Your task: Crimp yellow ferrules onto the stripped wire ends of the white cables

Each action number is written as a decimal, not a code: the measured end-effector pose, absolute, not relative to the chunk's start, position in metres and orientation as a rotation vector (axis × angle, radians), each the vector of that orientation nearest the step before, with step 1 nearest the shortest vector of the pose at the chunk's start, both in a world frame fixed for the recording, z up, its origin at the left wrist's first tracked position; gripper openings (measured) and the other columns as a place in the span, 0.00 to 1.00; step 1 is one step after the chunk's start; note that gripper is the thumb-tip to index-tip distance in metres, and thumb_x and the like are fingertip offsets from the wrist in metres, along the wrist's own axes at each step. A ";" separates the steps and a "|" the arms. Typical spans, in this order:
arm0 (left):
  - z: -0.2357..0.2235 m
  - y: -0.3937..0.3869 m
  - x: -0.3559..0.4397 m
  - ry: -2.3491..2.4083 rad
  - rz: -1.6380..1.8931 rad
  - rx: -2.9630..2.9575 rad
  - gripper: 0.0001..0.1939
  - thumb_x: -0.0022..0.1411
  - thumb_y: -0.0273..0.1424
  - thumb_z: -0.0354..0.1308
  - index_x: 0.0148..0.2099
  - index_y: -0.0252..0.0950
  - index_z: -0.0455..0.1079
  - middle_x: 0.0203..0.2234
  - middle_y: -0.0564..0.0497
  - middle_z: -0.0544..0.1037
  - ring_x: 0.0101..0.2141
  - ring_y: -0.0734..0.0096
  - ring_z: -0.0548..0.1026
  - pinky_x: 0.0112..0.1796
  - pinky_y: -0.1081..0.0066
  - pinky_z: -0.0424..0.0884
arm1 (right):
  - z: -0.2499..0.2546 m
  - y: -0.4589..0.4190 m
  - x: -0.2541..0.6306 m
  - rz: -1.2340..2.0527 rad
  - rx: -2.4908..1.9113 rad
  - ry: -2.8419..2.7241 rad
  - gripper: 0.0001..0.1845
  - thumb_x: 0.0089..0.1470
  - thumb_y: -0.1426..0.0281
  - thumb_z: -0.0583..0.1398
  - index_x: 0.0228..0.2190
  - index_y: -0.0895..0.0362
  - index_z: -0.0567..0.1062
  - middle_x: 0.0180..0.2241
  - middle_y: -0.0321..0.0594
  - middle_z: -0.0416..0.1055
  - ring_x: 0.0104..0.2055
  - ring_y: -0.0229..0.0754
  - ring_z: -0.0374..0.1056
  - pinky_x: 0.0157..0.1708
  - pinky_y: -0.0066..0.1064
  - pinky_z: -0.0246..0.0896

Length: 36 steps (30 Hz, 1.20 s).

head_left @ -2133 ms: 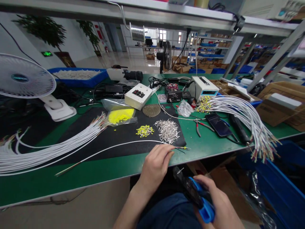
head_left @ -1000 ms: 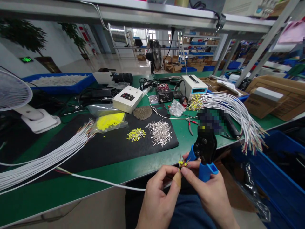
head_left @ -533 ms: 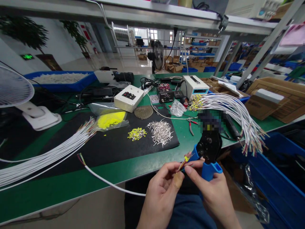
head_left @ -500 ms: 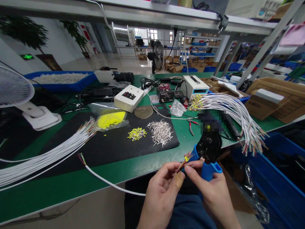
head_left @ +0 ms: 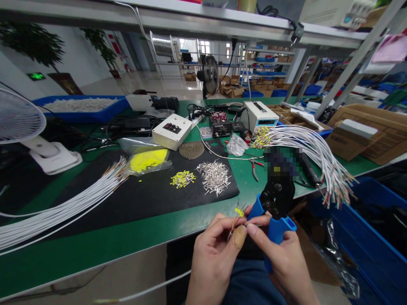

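Note:
My left hand (head_left: 211, 256) pinches a white cable (head_left: 159, 287) close to its stripped end, where thin coloured wires fan out. Several of those wires carry yellow-collared ferrules (head_left: 239, 211), pointing up above my fingers. A crimping tool (head_left: 279, 195) with blue handles rests in the grip of my right hand (head_left: 282, 256), its black head upward and partly blurred out. The thumb and forefinger of that hand reach over to meet my left fingertips; what lies between them is too small to make out. The cable's far end hangs below the table edge.
On the black mat (head_left: 152, 203) lie yellow-collared ferrules (head_left: 183, 179), silver pins (head_left: 214, 177) and a bag of yellow pieces (head_left: 149, 160). White cable bundles (head_left: 79, 199) lie left, more cables (head_left: 321, 154) right. Red-handled pliers (head_left: 255, 169) sit near the tool. A blue bin (head_left: 378, 224) stands at right.
The ferruled wires have shifted left and now point more upright, away from the tool. The cable's loose end has dropped from the mat to below the table edge.

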State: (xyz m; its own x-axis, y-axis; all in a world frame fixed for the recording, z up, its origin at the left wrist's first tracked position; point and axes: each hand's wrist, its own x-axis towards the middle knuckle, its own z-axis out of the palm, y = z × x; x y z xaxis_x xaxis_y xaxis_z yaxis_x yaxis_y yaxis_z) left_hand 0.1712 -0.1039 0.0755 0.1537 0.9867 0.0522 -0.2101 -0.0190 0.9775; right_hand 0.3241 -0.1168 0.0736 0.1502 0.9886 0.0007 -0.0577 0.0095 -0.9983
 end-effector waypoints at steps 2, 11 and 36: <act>0.077 -0.104 0.172 0.976 1.258 1.219 0.06 0.69 0.35 0.65 0.44 0.39 0.82 0.36 0.49 0.77 0.38 0.69 0.76 0.40 0.75 0.72 | 0.072 -0.116 0.324 1.111 -1.227 -1.034 0.07 0.58 0.60 0.70 0.36 0.48 0.85 0.48 0.39 0.81 0.54 0.51 0.75 0.60 0.44 0.65; 0.078 -0.108 0.167 1.104 1.228 1.159 0.09 0.68 0.39 0.66 0.41 0.38 0.79 0.29 0.52 0.75 0.31 0.71 0.74 0.34 0.77 0.71 | 0.069 -0.115 0.325 1.119 -1.241 -1.024 0.09 0.56 0.60 0.71 0.34 0.52 0.83 0.51 0.43 0.78 0.54 0.54 0.75 0.60 0.49 0.63; 0.090 -0.094 0.141 1.349 1.479 1.240 0.09 0.67 0.38 0.67 0.44 0.38 0.80 0.37 0.50 0.79 0.39 0.69 0.75 0.36 0.77 0.70 | 0.045 -0.148 0.317 1.787 -1.015 -0.836 0.25 0.52 0.57 0.67 0.50 0.54 0.78 0.41 0.46 0.79 0.44 0.52 0.74 0.48 0.43 0.68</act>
State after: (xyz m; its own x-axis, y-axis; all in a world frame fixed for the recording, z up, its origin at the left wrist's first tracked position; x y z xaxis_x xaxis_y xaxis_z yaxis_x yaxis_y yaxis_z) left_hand 0.1412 -0.0944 0.0895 -0.2326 0.9596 0.1584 0.0697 -0.1460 0.9868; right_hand 0.3167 -0.1479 0.0448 -0.2674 0.9187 -0.2906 -0.3658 -0.3758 -0.8515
